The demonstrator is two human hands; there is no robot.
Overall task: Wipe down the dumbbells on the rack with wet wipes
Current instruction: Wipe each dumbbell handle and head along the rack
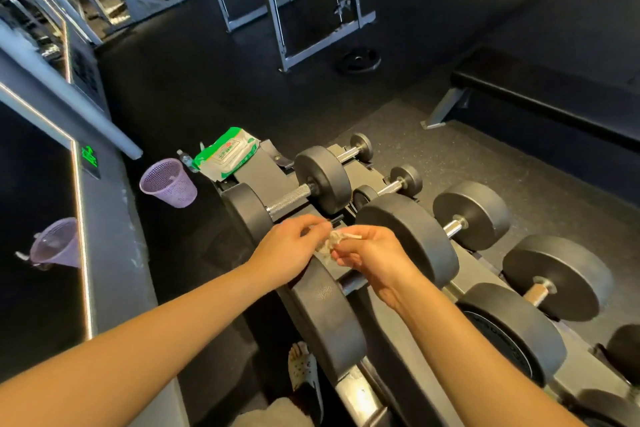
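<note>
Black round-headed dumbbells with chrome handles lie across a tilted metal rack (478, 274). The nearest large dumbbell (329, 315) sits right under my hands, and another (322, 177) lies farther back. A crumpled, soiled wet wipe (334, 241) is held between both hands above the rack. My left hand (287, 246) pinches its left end with thumb and fingers. My right hand (370, 253) grips the other end with curled fingers. A green and white wet wipe pack (227, 158) rests on the rack's far end.
A purple mesh waste basket (169, 184) stands on the dark floor left of the rack, beside a mirrored wall (41, 253). A small bottle (187, 159) stands behind it. A black bench (540, 94) is at the right, a weight plate (358, 61) and machine frames behind. My sandalled foot (303, 367) is below.
</note>
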